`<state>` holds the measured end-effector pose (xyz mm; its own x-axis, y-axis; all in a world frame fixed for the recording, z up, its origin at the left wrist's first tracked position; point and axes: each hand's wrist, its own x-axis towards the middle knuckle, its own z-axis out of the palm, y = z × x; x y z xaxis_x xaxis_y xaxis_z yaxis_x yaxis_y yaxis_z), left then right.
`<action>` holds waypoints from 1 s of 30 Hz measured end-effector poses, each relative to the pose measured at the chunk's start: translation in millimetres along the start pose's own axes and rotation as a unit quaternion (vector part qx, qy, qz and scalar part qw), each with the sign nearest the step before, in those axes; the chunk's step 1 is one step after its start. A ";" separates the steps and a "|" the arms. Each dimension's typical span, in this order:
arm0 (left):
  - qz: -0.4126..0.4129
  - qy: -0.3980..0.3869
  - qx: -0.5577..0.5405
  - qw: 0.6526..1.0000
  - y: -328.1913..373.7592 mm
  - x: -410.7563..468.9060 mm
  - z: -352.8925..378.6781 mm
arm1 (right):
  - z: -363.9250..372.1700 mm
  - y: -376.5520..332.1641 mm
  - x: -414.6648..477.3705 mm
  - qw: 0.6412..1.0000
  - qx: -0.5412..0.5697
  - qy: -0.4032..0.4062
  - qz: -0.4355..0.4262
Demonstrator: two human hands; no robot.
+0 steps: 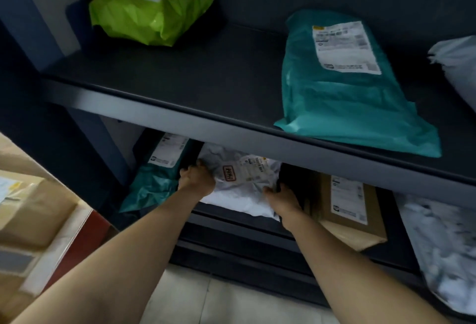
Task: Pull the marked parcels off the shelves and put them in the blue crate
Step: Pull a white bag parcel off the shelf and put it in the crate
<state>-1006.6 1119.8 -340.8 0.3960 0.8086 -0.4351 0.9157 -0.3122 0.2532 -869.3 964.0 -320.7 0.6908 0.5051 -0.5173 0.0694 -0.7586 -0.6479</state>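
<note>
Lower centre of frame: left hand (197, 177) and right hand (282, 198) both closed on the edges of the soft white plastic mailer with the red-bordered sticker (242, 184) on the lower shelf; slack film may slip or snag the upper dark shelf lip (231, 128); grip depth unclear, blue crate unseen.
</note>
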 end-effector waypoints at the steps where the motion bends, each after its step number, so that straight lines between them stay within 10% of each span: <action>1: -0.009 -0.002 -0.010 1.000 1.5 1.3 -0.5 | 3.2 -1.0 1.8 0.999 0.030 0.021 0.016; 10: -0.032 0.014 -0.208 0.978 -11.6 -19.3 16.5 | 10.2 11.4 -19.2 0.986 0.107 0.118 0.058; 30: 0.019 0.301 -0.378 0.875 -19.7 -270.5 35.5 | -24.7 83.7 -209.5 0.936 0.167 0.216 -0.223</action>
<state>-1129.3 889.5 -258.7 0.1077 0.9922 0.0621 0.5050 -0.1084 0.8563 -990.4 784.5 -252.7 0.8776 0.4736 0.0738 0.2419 -0.3047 -0.9212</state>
